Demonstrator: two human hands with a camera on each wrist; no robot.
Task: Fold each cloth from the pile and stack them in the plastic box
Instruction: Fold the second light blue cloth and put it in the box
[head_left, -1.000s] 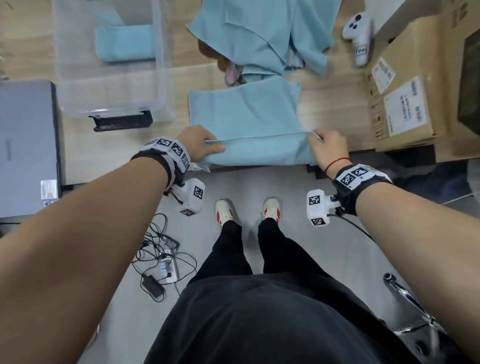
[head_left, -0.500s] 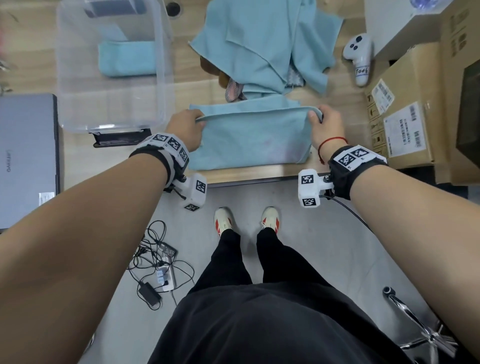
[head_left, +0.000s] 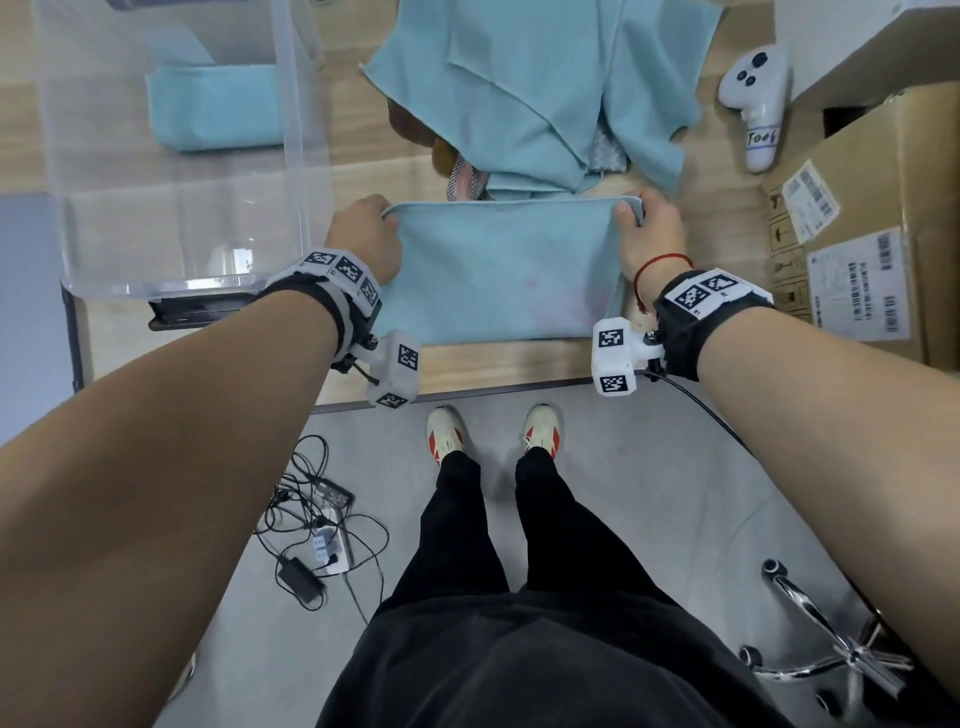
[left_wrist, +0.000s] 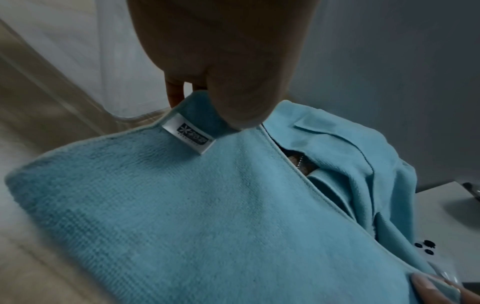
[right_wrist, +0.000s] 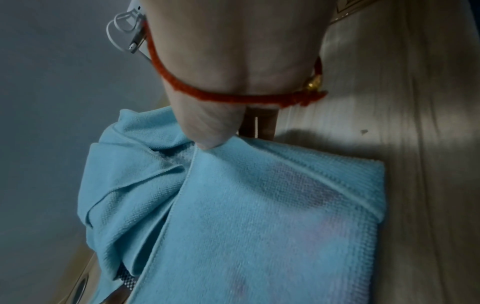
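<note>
A light blue cloth (head_left: 498, 270) lies folded in half on the wooden table, its fold along the near side. My left hand (head_left: 363, 236) pinches its far left corner (left_wrist: 197, 115) beside a white label (left_wrist: 188, 136). My right hand (head_left: 647, 228) pinches the far right corner (right_wrist: 207, 148). Just beyond it lies the pile of blue cloths (head_left: 540, 88), also seen in the left wrist view (left_wrist: 363, 164) and the right wrist view (right_wrist: 130, 185). The clear plastic box (head_left: 171, 223) stands at the left with one folded blue cloth (head_left: 218, 106) inside.
A white controller (head_left: 756, 98) lies right of the pile. Cardboard boxes (head_left: 883, 223) stand at the right edge of the table. A grey laptop (head_left: 26, 291) sits at the far left. Cables (head_left: 317, 525) and a chair base (head_left: 831, 649) are on the floor.
Both hands have carried the cloth's near edge away from me and laid it on the far edge, so the cloth is now folded in half.
</note>
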